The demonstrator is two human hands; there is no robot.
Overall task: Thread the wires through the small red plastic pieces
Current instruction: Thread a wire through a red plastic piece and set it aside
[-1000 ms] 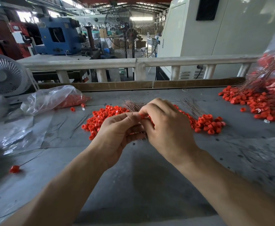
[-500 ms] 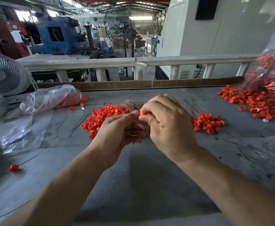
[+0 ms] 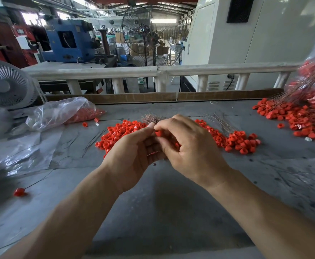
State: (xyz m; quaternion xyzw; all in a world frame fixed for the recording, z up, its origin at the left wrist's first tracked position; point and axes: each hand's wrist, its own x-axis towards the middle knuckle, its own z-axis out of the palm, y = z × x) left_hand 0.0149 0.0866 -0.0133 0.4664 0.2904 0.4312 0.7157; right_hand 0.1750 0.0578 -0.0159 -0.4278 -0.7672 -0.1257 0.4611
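we pinch one small red plastic piece [image 3: 158, 133] between the thumb and curled fingers of our right hand [image 3: 190, 146], raised above the middle of the workbench [image 3: 153, 212], higher now than a second ago, when both hands sat low among the heap. our left hand [image 3: 132, 154] curls its fingers round a bundle of thin wires [image 3: 150, 119], the tips fanning out past the thumb; we judge a wire tip is being fed to the piece, though the hole itself is hidden. behind the hands lies the loose pile of red pieces [image 3: 119, 133], and to its right a cluster of pieces with wires [image 3: 237, 141]. toward the right edge sits a larger heap of finished pieces [image 3: 293, 118]; toward the left edge a plastic bag [image 3: 63, 113] and one threaded piece [image 3: 19, 191] well apart. the near part of the bench shows bare surface for our forearms.
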